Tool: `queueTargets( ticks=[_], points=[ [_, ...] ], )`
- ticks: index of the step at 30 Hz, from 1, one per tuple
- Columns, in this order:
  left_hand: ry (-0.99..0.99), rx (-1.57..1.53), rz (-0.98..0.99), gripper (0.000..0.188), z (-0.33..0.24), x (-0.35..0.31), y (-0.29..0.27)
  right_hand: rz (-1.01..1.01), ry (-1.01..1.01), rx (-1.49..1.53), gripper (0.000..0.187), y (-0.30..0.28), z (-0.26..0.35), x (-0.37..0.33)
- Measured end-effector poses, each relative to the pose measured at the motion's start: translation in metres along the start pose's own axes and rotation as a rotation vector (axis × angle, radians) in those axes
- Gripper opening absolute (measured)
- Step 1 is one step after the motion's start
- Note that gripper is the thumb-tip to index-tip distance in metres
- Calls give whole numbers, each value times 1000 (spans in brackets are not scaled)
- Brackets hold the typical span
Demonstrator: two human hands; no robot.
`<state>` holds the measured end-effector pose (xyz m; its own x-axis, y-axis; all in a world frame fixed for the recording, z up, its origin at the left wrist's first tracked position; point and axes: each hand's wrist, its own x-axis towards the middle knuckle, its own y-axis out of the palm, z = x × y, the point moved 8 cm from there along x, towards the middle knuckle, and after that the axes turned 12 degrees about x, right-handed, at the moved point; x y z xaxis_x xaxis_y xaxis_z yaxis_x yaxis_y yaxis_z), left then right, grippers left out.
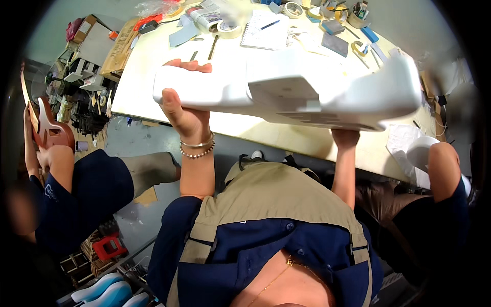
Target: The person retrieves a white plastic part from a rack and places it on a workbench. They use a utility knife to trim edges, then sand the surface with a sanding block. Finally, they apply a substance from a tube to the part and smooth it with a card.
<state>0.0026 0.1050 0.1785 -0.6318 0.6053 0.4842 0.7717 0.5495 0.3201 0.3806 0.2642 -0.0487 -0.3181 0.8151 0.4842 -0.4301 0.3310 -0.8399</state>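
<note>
A large glossy white piece [358, 110], which looks like a guitar body seen edge-on, is raised over the near side of the pale worktable. Its middle has an angled, shaded recess, with slot-like marks along the underside. My left hand [188, 115], wearing bracelets at the wrist, is closed around its rounded left end, thumb on the near face and fingertips over the far side. Under the right part, my right hand [346, 137] grips from below; the white piece hides its fingers.
Tape rolls [229, 29], a spiral notebook [264, 29] with a pen and small tools lie on the worktable [138, 97]. A co-worker at left holds a brown guitar [53, 130]; another person's arm [444, 166] is close at right. Blue-and-white bodies [110, 294] stand at lower left.
</note>
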Motion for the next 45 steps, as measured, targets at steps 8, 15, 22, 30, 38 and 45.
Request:
queueTargets(
  ticks=[8,15,22,30,38,45],
  points=[
    [79,192,56,78,-3,3,17,51,218,619,45,30,6,-32],
    [15,209,-18,76,4,0,24,-800,917,1361,64,-71,-43,-18],
    [617,771,-439,46,-67,-12,41,-354,188,1725,88,-191,114,80],
    [423,413,-64,81,-40,-8,89,-232,-193,381,37,-161,191,88],
    [-6,334,-316,48,0,26,-22,-282,528,2059,38,-5,83,32],
    [-149,289,-350,54,10,16,-43,218,1096,2032,68,138,112,-39]
  ],
)
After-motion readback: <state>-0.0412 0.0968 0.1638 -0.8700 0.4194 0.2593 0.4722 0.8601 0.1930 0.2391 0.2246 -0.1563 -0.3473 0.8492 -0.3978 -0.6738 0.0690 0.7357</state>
